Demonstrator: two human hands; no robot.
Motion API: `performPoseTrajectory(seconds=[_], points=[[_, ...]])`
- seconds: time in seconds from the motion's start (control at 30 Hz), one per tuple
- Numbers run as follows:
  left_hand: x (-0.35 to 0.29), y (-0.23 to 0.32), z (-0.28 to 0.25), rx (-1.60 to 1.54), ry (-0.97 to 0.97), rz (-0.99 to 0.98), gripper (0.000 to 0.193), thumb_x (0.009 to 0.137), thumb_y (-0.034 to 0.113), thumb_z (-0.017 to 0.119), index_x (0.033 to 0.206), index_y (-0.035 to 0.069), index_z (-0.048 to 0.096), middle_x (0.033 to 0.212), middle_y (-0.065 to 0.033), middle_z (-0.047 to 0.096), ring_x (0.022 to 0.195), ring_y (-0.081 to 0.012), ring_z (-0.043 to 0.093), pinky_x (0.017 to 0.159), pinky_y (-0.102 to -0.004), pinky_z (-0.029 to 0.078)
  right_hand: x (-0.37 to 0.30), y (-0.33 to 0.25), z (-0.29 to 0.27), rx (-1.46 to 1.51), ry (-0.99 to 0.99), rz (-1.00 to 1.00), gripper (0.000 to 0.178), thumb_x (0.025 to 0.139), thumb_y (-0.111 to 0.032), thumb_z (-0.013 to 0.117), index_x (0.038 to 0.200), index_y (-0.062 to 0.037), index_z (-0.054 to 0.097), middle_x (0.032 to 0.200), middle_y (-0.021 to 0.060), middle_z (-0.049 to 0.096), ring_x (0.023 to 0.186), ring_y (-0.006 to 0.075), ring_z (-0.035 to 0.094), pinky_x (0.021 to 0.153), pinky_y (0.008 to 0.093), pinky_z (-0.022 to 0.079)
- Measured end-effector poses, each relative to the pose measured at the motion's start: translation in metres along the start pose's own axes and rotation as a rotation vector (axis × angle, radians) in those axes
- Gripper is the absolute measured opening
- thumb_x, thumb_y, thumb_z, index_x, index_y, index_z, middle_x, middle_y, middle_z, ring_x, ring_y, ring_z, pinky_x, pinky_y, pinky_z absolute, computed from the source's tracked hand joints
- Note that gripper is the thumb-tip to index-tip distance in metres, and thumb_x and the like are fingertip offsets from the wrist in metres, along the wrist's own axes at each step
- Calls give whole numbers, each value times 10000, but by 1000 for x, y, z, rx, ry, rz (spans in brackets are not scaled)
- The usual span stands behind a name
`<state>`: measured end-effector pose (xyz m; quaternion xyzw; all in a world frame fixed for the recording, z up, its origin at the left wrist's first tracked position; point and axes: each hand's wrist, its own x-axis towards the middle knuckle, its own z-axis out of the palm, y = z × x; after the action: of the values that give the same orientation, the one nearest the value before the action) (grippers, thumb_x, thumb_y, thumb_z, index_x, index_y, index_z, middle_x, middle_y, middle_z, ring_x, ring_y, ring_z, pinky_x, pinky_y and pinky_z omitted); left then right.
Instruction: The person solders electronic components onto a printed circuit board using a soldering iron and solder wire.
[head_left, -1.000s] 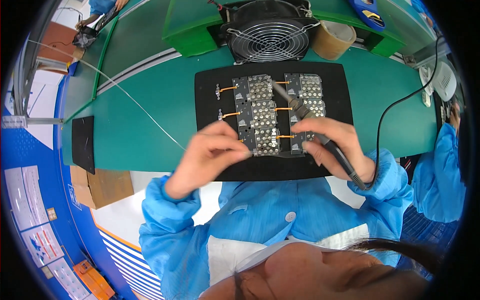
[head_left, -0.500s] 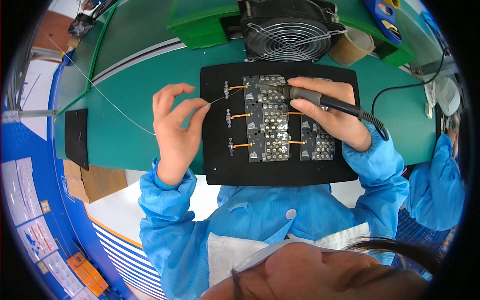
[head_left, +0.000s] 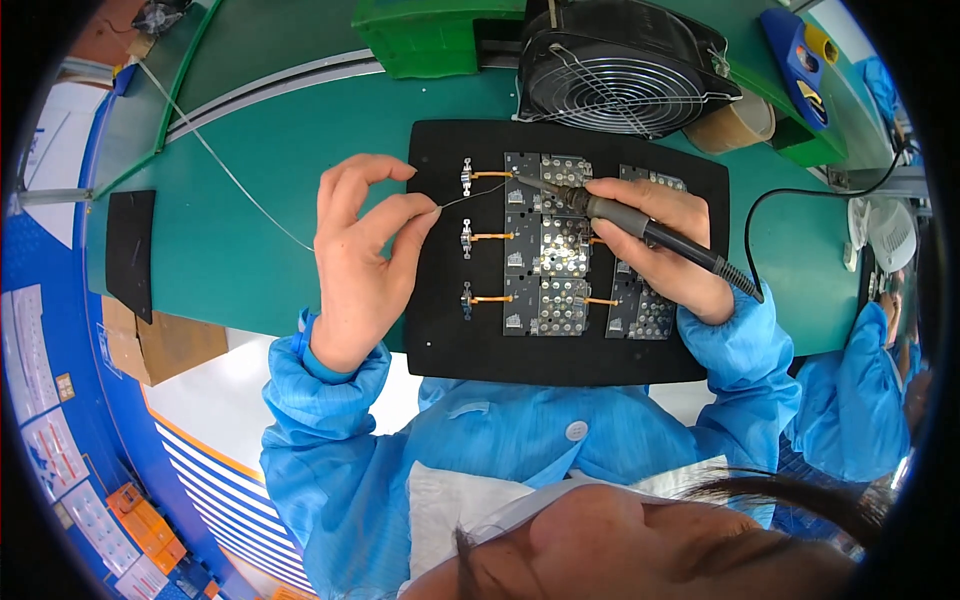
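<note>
My left hand pinches a thin solder wire between thumb and forefinger, the other fingers curled loosely. The wire's end reaches the left edge of the top-left circuit board. My right hand grips a soldering iron like a pen. Its tip points left, at or very near the spot where a short orange lead meets that board. The lead's other end joins a small metal connector. Several dark boards with silver round pads lie in two columns on a black mat; my right hand partly covers the right column.
A black fan with a wire guard stands behind the mat. Beside it are a tape roll and a green bin. The iron's cord loops off to the right. Another person's blue sleeve shows at far right.
The iron's tip has moved left over the top board, to the orange lead's end. The solder wire remains pinched, its end close to the tip. The whole view has shifted slightly.
</note>
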<state>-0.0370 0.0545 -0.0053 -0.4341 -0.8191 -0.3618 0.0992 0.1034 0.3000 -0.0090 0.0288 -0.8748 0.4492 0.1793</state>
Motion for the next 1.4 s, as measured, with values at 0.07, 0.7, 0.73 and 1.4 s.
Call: performPoseTrajectory(seconds=[0.07, 0.7, 0.73, 1.4], points=[[0, -1, 1, -2, -1, 0, 171, 678, -51, 742, 805, 46, 681, 1045, -87, 597, 1025, -280, 545, 847, -366, 461, 0, -1, -1, -7, -8, 5, 296, 787, -31, 720, 1073, 26, 671, 712, 107, 632, 571, 157, 595, 507, 269, 446], [3, 1, 0, -4, -10, 2, 155, 679, -54, 734, 800, 29, 684, 1037, -99, 584, 1024, -307, 545, 834, -384, 462, -1, 2, -3, -20, -12, -32, 326, 769, -24, 725, 1086, 29, 669, 727, 118, 645, 575, 172, 608, 508, 272, 456], [3, -1, 1, -7, -10, 5, 155, 679, -54, 734, 801, 29, 685, 1039, -99, 584, 1025, -308, 545, 834, -385, 462, -1, 2, -2, -20, -6, -36, 326, 770, -25, 725, 1086, 29, 669, 730, 119, 647, 579, 173, 611, 511, 271, 459], [9, -4, 10, -42, -24, 7, 154, 688, -48, 730, 813, 29, 684, 1058, -104, 591, 1023, -303, 544, 849, -381, 462, -2, 2, -2, -24, -37, -47, 320, 771, -19, 717, 1083, 29, 664, 794, 155, 666, 599, 203, 628, 531, 289, 486]])
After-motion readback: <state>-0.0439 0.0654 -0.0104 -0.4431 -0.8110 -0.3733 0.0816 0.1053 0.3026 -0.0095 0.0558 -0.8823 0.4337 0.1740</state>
